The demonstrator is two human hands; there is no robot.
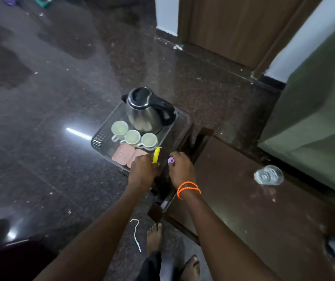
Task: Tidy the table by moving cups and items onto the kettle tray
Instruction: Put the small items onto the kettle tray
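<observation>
Tray: the kettle tray sits on a small stand beside the table, carrying the kettle, three cups in a row and a pink box.
Left hand: the left hand grips a yellow clip over the tray's near edge.
Right hand: the right hand pinches a small purple item just beside the tray.
Done: cups look already moved.
Left: both held items need setting down; a clear glass is on the table, well apart.
In the way: the pink box fills the tray's near corner, so free space looks tight.
Around: a white string lies on the floor near the bare feet.
</observation>
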